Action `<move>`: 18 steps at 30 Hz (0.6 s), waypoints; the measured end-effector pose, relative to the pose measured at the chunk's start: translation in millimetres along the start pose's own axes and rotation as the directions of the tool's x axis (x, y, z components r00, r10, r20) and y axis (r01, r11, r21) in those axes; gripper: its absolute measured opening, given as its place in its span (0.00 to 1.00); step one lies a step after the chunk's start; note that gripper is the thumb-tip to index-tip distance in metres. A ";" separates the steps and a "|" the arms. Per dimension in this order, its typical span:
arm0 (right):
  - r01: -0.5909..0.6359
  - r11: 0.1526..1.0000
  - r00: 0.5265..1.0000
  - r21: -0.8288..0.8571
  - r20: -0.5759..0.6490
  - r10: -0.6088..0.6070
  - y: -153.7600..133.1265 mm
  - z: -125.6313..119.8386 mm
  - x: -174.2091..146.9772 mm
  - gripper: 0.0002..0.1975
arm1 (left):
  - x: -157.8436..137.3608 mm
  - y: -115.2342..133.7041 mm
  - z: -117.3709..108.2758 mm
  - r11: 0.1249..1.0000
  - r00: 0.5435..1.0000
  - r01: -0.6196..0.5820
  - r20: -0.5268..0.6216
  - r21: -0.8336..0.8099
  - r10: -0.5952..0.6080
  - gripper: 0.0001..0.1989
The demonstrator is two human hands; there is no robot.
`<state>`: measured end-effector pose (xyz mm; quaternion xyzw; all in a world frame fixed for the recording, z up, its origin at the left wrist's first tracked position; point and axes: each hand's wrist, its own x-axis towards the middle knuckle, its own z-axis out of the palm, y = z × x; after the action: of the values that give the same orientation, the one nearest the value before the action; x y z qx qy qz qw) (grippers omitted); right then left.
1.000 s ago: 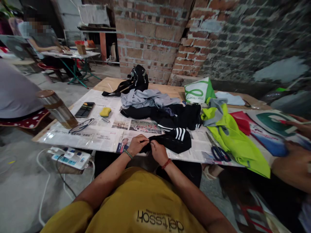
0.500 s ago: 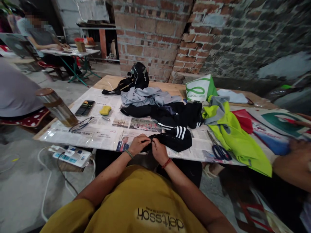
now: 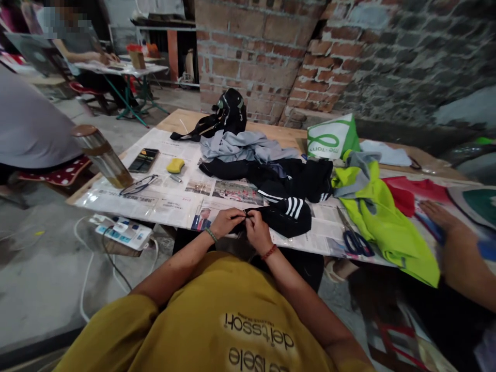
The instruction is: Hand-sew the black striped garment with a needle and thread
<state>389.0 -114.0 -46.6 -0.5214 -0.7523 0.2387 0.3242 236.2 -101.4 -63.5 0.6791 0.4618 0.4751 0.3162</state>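
Observation:
Both my hands meet at the table's front edge, pinching the end of a black garment with white stripes [image 3: 290, 219]. My left hand [image 3: 228, 222] has its fingertips closed on the cloth. Right beside it, my right hand [image 3: 258, 230] is also closed on the same cloth; whether a needle is between the fingers is too small to tell. The striped part lies on the newspaper to the right of my hands. Behind it are a crumpled black garment [image 3: 306, 178] and a grey cloth [image 3: 244, 146]. Dark-handled scissors [image 3: 356, 243] lie to the right.
On the left stand a tilted-looking flask [image 3: 104, 160], glasses [image 3: 139, 185], a phone [image 3: 144, 160] and a yellow sponge [image 3: 175, 165]. A power strip [image 3: 124, 233] hangs below the edge. Right are a neon garment [image 3: 387, 222], an iron [image 3: 476, 204] and a co-worker's hand [image 3: 442, 217].
The view has shifted, so the table sits slightly further right. My hands still pinch the black garment. The co-worker's hand at right now lies flat on the red cloth area, and the iron is further right.

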 end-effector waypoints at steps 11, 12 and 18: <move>0.132 0.991 0.954 0.012 -0.272 -0.124 -8.2 -71.4 60.9 0.12 | -4.9 0.8 -3.6 0.996 0.994 -0.083 -0.063 0.015 0.084 0.08; 0.114 0.993 0.978 0.009 -0.175 -0.110 -7.8 -65.7 73.4 0.12 | -5.4 0.9 -3.8 0.995 0.994 -0.095 -0.059 0.025 0.096 0.08; -0.047 0.997 0.974 -0.054 0.221 0.058 2.1 -38.4 86.5 0.09 | -6.4 1.8 -3.3 0.987 0.988 -0.134 -0.066 0.084 0.140 0.09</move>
<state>397.3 -31.2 -1.4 -0.5188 -0.7754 0.2858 0.2189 232.9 -108.0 -63.1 0.7037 0.4433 0.5012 0.2389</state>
